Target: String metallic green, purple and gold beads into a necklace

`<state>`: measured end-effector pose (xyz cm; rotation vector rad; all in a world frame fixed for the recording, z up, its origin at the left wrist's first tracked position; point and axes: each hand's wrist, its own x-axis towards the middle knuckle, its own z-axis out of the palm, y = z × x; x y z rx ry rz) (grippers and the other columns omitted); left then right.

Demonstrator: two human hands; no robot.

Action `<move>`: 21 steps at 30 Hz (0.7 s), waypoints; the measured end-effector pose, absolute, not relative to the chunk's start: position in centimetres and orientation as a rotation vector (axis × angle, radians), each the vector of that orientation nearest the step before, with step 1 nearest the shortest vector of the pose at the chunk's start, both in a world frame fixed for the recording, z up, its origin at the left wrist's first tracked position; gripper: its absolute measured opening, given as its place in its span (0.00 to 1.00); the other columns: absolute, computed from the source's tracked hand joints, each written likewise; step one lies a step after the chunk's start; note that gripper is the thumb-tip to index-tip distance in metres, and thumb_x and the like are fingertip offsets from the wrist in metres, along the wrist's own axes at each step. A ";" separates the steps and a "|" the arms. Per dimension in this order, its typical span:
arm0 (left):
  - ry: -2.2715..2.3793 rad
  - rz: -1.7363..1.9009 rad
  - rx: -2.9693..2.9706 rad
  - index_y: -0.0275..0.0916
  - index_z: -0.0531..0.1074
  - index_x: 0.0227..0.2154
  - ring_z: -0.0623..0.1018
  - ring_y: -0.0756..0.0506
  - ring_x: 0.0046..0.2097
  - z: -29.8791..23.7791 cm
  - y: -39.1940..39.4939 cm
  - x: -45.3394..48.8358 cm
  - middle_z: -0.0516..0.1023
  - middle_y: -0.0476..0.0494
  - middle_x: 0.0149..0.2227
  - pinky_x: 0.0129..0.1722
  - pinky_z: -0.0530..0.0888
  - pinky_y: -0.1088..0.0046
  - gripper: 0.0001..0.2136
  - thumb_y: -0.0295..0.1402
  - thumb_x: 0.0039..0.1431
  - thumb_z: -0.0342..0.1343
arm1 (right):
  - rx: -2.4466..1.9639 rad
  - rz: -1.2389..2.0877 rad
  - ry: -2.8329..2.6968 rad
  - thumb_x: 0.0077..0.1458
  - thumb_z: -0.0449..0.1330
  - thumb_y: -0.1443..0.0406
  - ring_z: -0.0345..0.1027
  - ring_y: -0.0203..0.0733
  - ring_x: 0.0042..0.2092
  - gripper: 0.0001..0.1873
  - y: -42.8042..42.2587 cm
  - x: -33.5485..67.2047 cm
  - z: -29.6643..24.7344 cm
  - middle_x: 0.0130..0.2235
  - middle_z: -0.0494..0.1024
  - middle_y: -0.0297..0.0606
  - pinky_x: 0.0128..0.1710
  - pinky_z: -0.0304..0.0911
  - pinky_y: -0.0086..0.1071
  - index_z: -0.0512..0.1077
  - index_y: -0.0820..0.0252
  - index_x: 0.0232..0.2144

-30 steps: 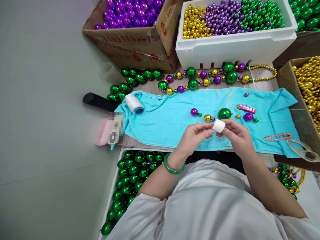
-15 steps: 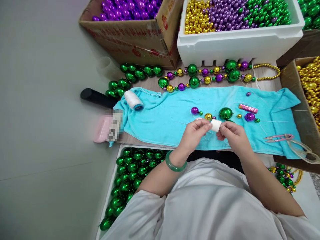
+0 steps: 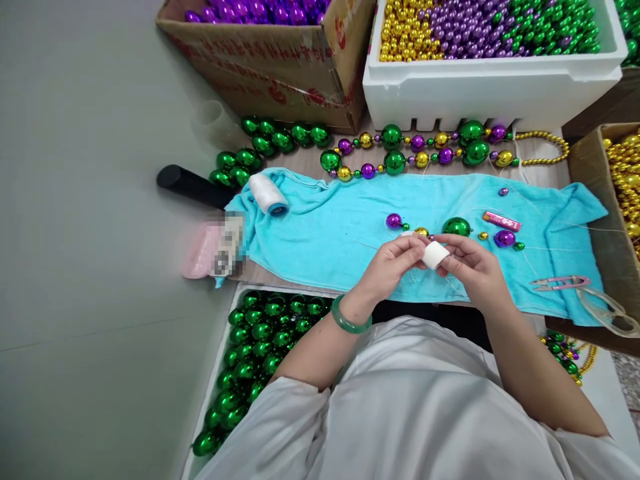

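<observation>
My left hand (image 3: 397, 263), with a green bangle (image 3: 350, 317) on its wrist, pinches a small white piece (image 3: 435, 255) that looks like tape. On its other side my right hand (image 3: 470, 270) has its fingers closed on the same piece. Both hands are over a turquoise towel (image 3: 325, 227). Just beyond them lie a large green bead (image 3: 457, 227), a gold bead (image 3: 421, 233) partly hidden by my fingers, and a purple bead (image 3: 393, 221). Thin thread trails on the towel below the hands.
Thread snips (image 3: 560, 283) and a pink lighter (image 3: 501, 221) lie right; a thread spool (image 3: 269, 195) lies left. Behind are a bead necklace (image 3: 395, 162), a white foam box (image 3: 480, 93) of small beads and a cardboard box (image 3: 270, 73). Green beads (image 3: 263, 330) fill a tray at lower left.
The white piece has tilted and moved slightly right and down in the view. The right fingers have shifted around it, their tips now further over its far edge. The view has shifted slightly.
</observation>
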<state>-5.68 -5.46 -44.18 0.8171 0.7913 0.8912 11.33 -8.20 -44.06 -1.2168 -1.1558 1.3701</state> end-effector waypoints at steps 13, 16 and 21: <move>0.703 0.895 0.906 0.40 0.77 0.39 0.75 0.50 0.40 -45.7 -4.6 -6.3 0.78 0.46 0.40 0.43 0.71 0.76 0.16 0.36 0.46 0.70 | -1.289 0.436 -1.960 0.59 0.58 0.68 0.68 0.39 0.34 0.13 -8.2 11.0 -42.0 0.33 0.73 0.38 0.32 0.66 0.32 0.71 0.58 0.48; 0.686 0.898 0.843 0.40 0.77 0.39 0.75 0.51 0.39 -45.8 -4.8 -6.2 0.78 0.47 0.39 0.41 0.72 0.76 0.16 0.36 0.46 0.70 | -1.236 0.699 -1.824 0.57 0.61 0.67 0.66 0.37 0.33 0.14 -8.2 11.0 -42.1 0.32 0.71 0.35 0.32 0.66 0.31 0.71 0.56 0.47; 0.681 0.824 0.670 0.38 0.76 0.39 0.76 0.50 0.36 -45.7 -5.0 -6.1 0.78 0.47 0.37 0.37 0.74 0.75 0.20 0.38 0.42 0.72 | -1.199 1.165 -1.456 0.54 0.65 0.61 0.65 0.36 0.32 0.15 -8.0 11.4 -42.4 0.30 0.69 0.33 0.30 0.64 0.31 0.73 0.57 0.44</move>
